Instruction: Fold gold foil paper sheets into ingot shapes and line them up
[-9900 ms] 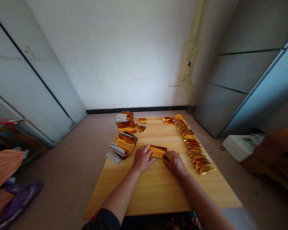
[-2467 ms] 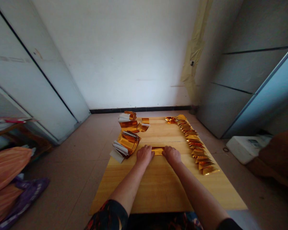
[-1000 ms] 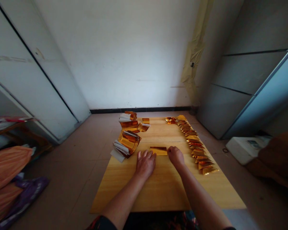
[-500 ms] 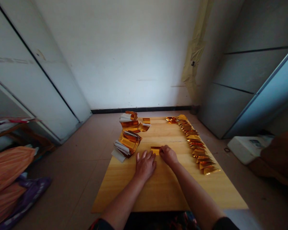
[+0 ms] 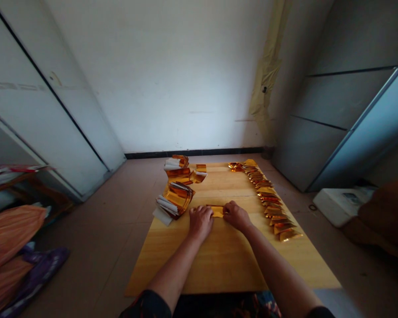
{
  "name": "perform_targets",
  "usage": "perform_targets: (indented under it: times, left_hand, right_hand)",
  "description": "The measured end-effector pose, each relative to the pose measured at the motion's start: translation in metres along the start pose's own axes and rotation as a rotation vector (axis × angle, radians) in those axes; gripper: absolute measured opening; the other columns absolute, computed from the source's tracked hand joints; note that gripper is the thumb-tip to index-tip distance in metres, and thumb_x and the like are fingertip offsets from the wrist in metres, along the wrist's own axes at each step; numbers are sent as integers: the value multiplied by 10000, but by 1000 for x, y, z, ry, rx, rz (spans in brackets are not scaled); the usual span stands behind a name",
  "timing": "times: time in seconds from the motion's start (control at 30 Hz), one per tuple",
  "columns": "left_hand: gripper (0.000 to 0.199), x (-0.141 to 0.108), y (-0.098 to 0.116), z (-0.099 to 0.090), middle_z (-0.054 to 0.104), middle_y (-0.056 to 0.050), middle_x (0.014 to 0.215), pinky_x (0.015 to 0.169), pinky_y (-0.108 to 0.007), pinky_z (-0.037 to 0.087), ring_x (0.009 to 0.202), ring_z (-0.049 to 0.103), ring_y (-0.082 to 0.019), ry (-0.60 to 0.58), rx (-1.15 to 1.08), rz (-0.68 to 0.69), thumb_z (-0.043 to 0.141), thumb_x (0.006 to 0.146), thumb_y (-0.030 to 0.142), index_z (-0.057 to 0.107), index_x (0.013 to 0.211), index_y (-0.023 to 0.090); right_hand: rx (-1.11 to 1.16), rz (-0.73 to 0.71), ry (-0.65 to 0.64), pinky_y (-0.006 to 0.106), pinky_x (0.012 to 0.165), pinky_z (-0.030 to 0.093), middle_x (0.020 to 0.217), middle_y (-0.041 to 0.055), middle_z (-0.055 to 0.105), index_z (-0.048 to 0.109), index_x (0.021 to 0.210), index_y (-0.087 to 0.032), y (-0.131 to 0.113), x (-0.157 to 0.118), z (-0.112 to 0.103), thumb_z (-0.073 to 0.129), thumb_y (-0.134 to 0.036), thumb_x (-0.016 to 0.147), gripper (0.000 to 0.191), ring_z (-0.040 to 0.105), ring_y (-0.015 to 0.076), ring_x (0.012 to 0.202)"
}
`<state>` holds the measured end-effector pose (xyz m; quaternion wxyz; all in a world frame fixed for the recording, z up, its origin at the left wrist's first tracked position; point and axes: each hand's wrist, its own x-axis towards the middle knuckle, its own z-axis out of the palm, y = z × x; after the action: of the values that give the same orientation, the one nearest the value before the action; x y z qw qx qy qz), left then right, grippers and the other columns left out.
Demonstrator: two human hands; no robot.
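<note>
A small sheet of gold foil paper (image 5: pixel 218 211) lies on the wooden table (image 5: pixel 225 256), with a darker folded strip along its far edge. My left hand (image 5: pixel 200 221) grips its left end, fingers curled together. At the right end, my right hand (image 5: pixel 237 215) pinches the same sheet; the fingertips partly cover it. Left of my hands sits a curled stack of gold foil paper (image 5: pixel 179 196) with white backing showing. Down the table's right side runs a row of folded gold foil pieces (image 5: pixel 268 201), overlapping one another.
More gold foil sheets (image 5: pixel 179 176) lie at the far left of the table. A crumpled gold piece (image 5: pixel 236 167) sits at the far right. Beyond are a white wall (image 5: pixel 185 79) and a grey cabinet (image 5: pixel 331 115). A white box (image 5: pixel 336 205) stands on the floor at right.
My left hand has gone from spread fingers to a curled grip on the sheet's left end. My right hand has shifted slightly right, and more of the sheet shows between the hands.
</note>
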<state>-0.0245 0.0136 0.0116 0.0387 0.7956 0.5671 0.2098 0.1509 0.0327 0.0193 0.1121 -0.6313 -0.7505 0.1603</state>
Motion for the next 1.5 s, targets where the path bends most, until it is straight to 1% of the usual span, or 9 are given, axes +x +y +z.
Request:
perform_targets:
  times: [0.1, 0.47, 0.67, 0.77, 0.9, 1.07, 1.27, 1.37, 1.5]
  left_hand:
    - [242, 3, 2, 3, 664, -52, 953, 831, -372, 318, 957, 537, -205, 15, -3, 20, 532, 786, 127, 616, 987, 233]
    - [167, -13, -3, 5, 661, -37, 885, 846, -358, 358, 874, 576, -170, 56, -60, 121, 510, 850, 220, 638, 745, 192]
    - [49, -11, -2, 12, 633, -28, 875, 820, -336, 400, 902, 563, -183, 60, -97, 44, 613, 749, 152, 611, 728, 197]
    - [120, -11, -2, 11, 607, -33, 916, 828, -344, 423, 924, 548, -194, 104, -121, 12, 624, 720, 142, 595, 821, 201]
    - [450, -13, -2, 12, 556, -79, 1126, 909, -394, 429, 1094, 500, -231, 169, -149, -7, 614, 704, 115, 500, 1128, 213]
    - [684, -13, -4, 16, 397, -139, 1375, 971, -442, 400, 1259, 387, -280, 164, -121, -18, 599, 715, 105, 347, 1341, 218]
    - [316, -16, -4, 14, 507, -86, 1249, 937, -425, 404, 1156, 456, -255, 121, -96, 55, 586, 712, 81, 626, 986, 234]
    - [252, -18, -3, 11, 561, -72, 1137, 895, -391, 407, 1086, 484, -233, 85, -71, 85, 575, 695, 57, 637, 876, 221]
    - [223, -20, -2, 5, 608, -52, 954, 835, -365, 406, 953, 523, -211, 6, -27, 144, 553, 694, 65, 621, 849, 211]
  right_hand:
    - [22, -24, 51, 198, 601, 316, 898, -1, 581, 615, 855, -222, 1, -5, 1, 518, -180, 780, 130, 545, 101, 730]
    - [234, -146, 121, 208, 661, 400, 802, 11, 578, 608, 718, -193, 1, -28, 2, 540, -207, 763, 82, 541, 119, 733]
    - [292, -68, 316, 261, 777, 445, 1072, 40, 540, 519, 1134, -224, 7, -22, 19, 587, -160, 658, 485, 551, 158, 918]
    - [275, -38, 314, 272, 791, 446, 1022, 51, 573, 521, 1145, -201, 7, -21, 20, 591, -160, 674, 478, 555, 174, 938]
    - [227, -91, 234, 247, 761, 435, 912, 39, 628, 602, 996, -196, 5, -22, 17, 603, -162, 708, 290, 573, 158, 853]
    - [105, -127, 110, 229, 714, 411, 861, 43, 643, 649, 864, -190, 1, -22, 6, 641, -337, 767, 177, 580, 153, 798]
    - [-11, -210, 63, 224, 710, 385, 872, 42, 623, 658, 842, -191, 0, -26, 3, 570, -218, 809, 98, 553, 146, 821]
    - [-82, -284, 105, 245, 743, 368, 915, 53, 619, 654, 896, -190, 3, -32, 7, 498, -83, 793, 216, 528, 160, 870]
    - [-168, -377, 129, 273, 735, 339, 929, 61, 609, 640, 887, -193, 6, -42, 8, 492, -109, 820, 182, 495, 179, 884]
